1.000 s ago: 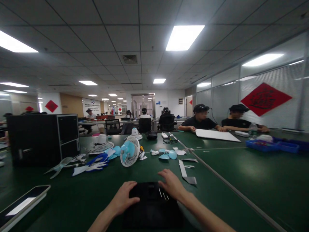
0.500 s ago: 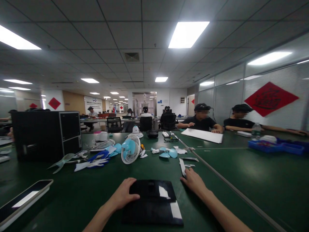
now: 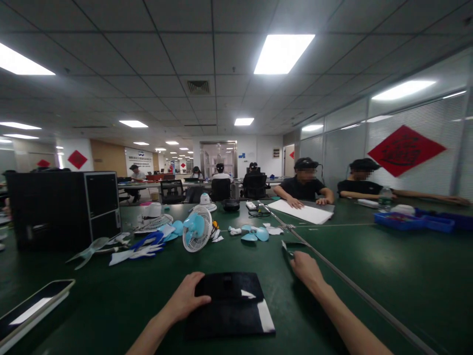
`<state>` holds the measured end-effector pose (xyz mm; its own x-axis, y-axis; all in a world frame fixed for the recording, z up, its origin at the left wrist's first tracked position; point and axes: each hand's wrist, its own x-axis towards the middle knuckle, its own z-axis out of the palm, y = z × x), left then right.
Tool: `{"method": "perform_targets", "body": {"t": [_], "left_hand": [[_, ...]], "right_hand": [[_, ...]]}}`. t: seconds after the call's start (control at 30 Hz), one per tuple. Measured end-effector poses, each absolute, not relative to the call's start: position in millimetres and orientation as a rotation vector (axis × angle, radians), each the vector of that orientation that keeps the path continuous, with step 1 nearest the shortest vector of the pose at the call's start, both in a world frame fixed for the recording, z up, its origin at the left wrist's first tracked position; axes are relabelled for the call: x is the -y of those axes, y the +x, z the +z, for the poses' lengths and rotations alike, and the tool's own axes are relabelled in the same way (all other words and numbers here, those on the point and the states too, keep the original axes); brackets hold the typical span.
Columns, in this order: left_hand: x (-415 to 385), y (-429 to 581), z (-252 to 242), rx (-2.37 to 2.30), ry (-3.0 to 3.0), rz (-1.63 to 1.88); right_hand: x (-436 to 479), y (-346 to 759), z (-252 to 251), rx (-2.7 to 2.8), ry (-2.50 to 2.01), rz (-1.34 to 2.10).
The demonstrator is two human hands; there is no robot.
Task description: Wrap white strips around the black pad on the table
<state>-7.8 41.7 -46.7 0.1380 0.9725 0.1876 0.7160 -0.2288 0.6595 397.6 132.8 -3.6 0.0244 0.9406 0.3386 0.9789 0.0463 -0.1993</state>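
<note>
A glossy black panel (image 3: 225, 315) with white reflections at its right lies on the green table in front of me. My left hand (image 3: 188, 298) grips its far left corner, thumb on top and fingers at the edge. Right of the panel, my right hand (image 3: 307, 270) is closed on a thin strip (image 3: 286, 249), which slants up from the fingertips. The strip's lower end is hidden by the fingers. Just past this hand a thin curved piece (image 3: 297, 243) lies near the table seam.
Beyond the panel lie a white fan (image 3: 198, 230), blue fan blades (image 3: 255, 233) and gloves (image 3: 142, 251). A black computer case (image 3: 51, 212) and a phone-like device (image 3: 35, 308) are left. Across the table, a person handles a white board (image 3: 303, 211); blue trays (image 3: 399, 220) stand right.
My right hand has moved slightly forward and right, and the strip has tilted with it. My left hand keeps its place on the panel. The co-worker's white board has shifted.
</note>
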Motion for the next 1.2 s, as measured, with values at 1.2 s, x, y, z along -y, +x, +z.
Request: {"method": "perform_targets", "body": {"t": [1.2], "left_hand": [[-32.4, -15.8, -9.4, -1.187, 1.378, 1.364]], "right_hand": [[-69.7, 329.2, 10.1, 1.848, -0.857, 1.343]]}}
